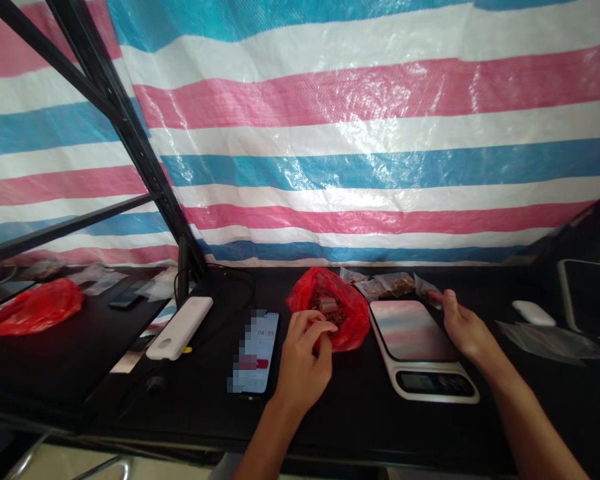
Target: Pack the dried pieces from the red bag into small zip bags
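My left hand [304,353] has its fingers pinched on the near rim of an open red plastic bag [347,301] that holds brown pieces. My right hand [464,327] reaches past the right edge of a white kitchen scale [420,337], with the fingertips at several small clear packets [390,285] of brown pieces behind the scale. Its fingers are loosely stretched and hold nothing that I can see. The scale's steel platform carries nothing.
A phone [257,350] with a lit screen lies left of the red bag, beside a white power bank [180,327]. Another red bag [33,307] lies far left behind a black frame post [183,267]. Clear bags [550,339], a white object [533,312] and a dark tablet [587,293] are at right.
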{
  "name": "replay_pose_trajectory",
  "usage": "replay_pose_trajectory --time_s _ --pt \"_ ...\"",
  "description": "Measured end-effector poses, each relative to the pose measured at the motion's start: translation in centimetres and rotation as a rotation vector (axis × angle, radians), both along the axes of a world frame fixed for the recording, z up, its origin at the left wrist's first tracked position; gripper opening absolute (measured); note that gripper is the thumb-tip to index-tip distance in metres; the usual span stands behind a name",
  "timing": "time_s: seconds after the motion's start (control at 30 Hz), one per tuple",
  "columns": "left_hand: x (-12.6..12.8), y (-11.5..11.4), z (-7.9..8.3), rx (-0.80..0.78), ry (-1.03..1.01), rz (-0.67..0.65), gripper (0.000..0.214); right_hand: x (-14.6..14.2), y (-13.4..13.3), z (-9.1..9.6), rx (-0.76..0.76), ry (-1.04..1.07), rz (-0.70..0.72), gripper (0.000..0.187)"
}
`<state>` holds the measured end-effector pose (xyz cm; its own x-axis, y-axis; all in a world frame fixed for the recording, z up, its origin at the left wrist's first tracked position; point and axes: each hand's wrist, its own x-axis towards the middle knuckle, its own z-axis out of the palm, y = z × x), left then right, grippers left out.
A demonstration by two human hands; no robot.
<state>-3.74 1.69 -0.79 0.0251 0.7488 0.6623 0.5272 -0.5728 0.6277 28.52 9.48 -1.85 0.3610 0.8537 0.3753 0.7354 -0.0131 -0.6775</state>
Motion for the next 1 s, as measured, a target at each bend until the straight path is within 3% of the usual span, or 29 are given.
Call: replay_pose_trajectory --time_s 0.13,0.23,0.33,0.53,0.67,0.77,0.9,1.0 --pt "-0.1 0.1 -0.2 -0.004 -0.006 0.01 0.032 1.0 -1.2 0.5 -0.026 -0.034 -0.057 0.055" --pt "-0.4 0.1 -0.1 -0.002 -0.024 0.013 0.031 3.4 -3.5 0.9 0.032 -0.204 -0.258 0.046" --pt "-0.5 0.0 0.1 0.013 -0.037 0.01 0.03 5.9 -5.2 0.5 -0.043 -0.26 -0.424 0.047" --pt "-0.5 -0.1 0.2 0.043 -0.027 0.021 0.029 7.8 -5.5 -0.8 -0.158 -0.203 -0.505 0.044" --pt "-0.4 0.0 0.0 0.04 -0.03 0.027 0.03 6.6 -6.0 1.6 -0.188 -0.132 -0.548 0.042" --pt "-0.2 -0.1 0.0 0.063 -0.033 0.013 0.03 3.0 -6.5 4.5 -0.013 -0.001 -0.581 0.04" --pt "0.9 -0.8 0.1 0.126 0.003 0.019 0.029 -5.4 -7.1 6.3 0.253 0.327 -0.066 0.036" --pt "1.7 -1.0 -0.2 0.075 0.088 -0.002 0.073 -11.7 -7.8 6.0 0.221 0.548 0.378 0.037"
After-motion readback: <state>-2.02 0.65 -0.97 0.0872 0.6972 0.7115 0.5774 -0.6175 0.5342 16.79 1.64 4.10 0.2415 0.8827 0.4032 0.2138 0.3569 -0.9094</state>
